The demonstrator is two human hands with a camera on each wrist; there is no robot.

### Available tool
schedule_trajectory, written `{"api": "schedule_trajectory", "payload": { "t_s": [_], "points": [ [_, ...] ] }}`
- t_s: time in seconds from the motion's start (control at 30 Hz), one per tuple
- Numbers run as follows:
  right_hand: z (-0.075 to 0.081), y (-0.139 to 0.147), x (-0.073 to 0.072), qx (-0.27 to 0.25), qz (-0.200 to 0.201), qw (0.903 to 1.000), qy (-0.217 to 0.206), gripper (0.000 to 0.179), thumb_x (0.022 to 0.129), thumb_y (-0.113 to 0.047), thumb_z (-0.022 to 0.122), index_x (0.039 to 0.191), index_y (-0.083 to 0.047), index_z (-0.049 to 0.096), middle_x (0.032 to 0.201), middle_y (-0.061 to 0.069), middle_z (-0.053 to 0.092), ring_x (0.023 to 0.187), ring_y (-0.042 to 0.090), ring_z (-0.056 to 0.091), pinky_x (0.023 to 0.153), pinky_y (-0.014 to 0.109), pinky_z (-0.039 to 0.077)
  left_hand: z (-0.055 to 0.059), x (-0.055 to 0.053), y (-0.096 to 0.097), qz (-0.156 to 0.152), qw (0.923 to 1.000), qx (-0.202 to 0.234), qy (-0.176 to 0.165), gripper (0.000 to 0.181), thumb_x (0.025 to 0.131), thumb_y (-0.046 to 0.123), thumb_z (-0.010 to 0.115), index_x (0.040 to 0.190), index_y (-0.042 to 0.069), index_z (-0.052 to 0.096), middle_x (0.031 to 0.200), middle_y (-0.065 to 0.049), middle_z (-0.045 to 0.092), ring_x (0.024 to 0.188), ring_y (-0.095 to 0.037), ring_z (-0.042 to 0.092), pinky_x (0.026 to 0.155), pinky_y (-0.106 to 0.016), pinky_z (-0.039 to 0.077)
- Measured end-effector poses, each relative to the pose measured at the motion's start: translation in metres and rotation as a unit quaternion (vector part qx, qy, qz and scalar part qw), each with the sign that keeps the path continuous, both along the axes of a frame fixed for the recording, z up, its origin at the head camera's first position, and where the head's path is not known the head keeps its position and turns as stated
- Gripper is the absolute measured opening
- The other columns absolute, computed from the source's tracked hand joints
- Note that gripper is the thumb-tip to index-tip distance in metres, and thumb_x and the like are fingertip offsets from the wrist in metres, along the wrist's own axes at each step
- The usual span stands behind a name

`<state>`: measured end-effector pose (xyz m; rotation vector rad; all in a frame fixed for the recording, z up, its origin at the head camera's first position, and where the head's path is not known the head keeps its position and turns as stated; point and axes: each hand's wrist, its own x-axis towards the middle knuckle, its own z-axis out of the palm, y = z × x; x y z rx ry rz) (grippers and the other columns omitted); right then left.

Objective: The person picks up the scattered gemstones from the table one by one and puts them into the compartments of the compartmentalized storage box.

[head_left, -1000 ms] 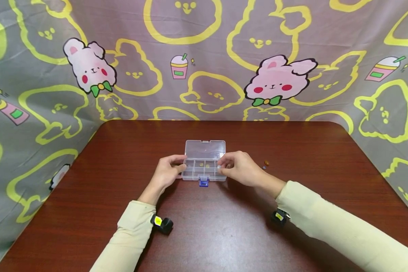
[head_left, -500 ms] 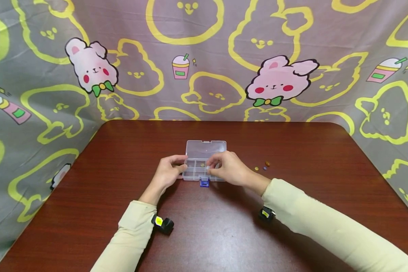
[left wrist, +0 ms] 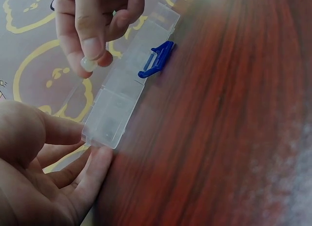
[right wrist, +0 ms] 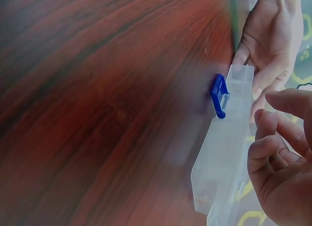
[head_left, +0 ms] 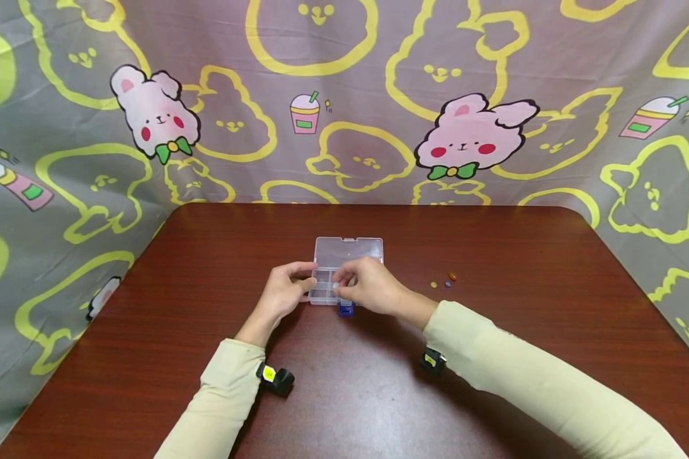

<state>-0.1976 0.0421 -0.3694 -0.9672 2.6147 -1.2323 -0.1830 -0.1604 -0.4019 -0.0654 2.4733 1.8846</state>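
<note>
A clear plastic compartment box (head_left: 321,294) stands in the middle of the table with its lid (head_left: 344,250) raised at the back. Its blue latch (left wrist: 157,59) hangs at the front. My left hand (head_left: 284,289) grips the left end between thumb and fingers. Over the box, my right hand (head_left: 367,285) pinches a small, whitish, round bead (left wrist: 88,64) between thumb and fingertips, above the left-of-centre compartments. In the right wrist view the bead does not show clearly. The right hand hides most of the right-side compartments from the head view.
On the table right of the box lie a yellow bead (head_left: 434,284), a blue bead (head_left: 448,284) and an orange bead (head_left: 452,276). A patterned cloth (head_left: 344,159) hangs behind the brown table (head_left: 235,236) and along its sides.
My right hand has moved left across the box, from its right end to left of centre, with the bead still pinched. The left hand keeps its place on the box.
</note>
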Motion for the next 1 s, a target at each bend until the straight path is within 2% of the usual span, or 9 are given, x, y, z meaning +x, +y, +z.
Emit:
{"api": "schedule_trajectory", "payload": {
  "t_s": [0.13,0.33,0.57,0.77,1.0],
  "points": [
    [-0.002,-0.006,-0.001,0.001,0.002,0.9999,0.012,0.012,0.082,-0.004,0.077,0.093,-0.002,0.074,0.077,-0.001,0.069,0.066,0.009,0.060,0.060,0.020,0.050,0.000,0.000,0.000,-0.001,1.0000,-0.001,0.003,0.034,0.092,-0.005,0.065,0.126,-0.003,0.067,0.118,-0.023,0.066,0.083,-0.017,0.064,0.065,-0.031,0.060],
    [-0.002,-0.014,0.000,0.014,-0.006,0.9999,-0.003,0.011,0.084,-0.006,0.077,0.094,-0.004,0.074,0.078,-0.001,0.069,0.065,0.008,0.059,0.060,0.020,0.049,0.000,-0.001,0.000,-0.002,1.0000,-0.002,0.006,0.034,0.091,-0.005,0.065,0.125,-0.003,0.067,0.116,-0.023,0.067,0.080,-0.014,0.064,0.064,-0.029,0.060],
    [-0.002,-0.023,0.000,0.021,-0.012,0.9997,0.009,0.010,0.084,-0.006,0.077,0.093,-0.006,0.074,0.079,-0.002,0.070,0.066,0.007,0.061,0.061,0.020,0.050,-0.001,0.000,-0.001,-0.004,1.0000,-0.005,0.006,0.034,0.091,-0.006,0.064,0.125,-0.004,0.067,0.117,-0.023,0.067,0.081,-0.014,0.065,0.065,-0.031,0.060],
    [-0.001,-0.028,0.000,0.030,-0.013,0.9995,-0.002,0.011,0.085,-0.007,0.078,0.095,-0.005,0.074,0.079,-0.002,0.070,0.066,0.006,0.061,0.061,0.021,0.051,-0.001,-0.001,-0.001,-0.006,1.0000,-0.002,0.004,0.033,0.092,-0.005,0.065,0.125,-0.004,0.067,0.117,-0.023,0.066,0.081,-0.014,0.066,0.065,-0.031,0.060],
    [-0.003,-0.031,-0.001,0.042,-0.010,0.9989,0.015,0.011,0.084,-0.007,0.080,0.093,-0.006,0.074,0.079,-0.002,0.071,0.067,0.006,0.062,0.062,0.021,0.051,0.000,0.000,-0.002,-0.009,1.0000,0.002,0.001,0.033,0.092,-0.004,0.065,0.126,-0.005,0.066,0.118,-0.023,0.066,0.080,-0.013,0.066,0.065,-0.030,0.060]
  ]
}}
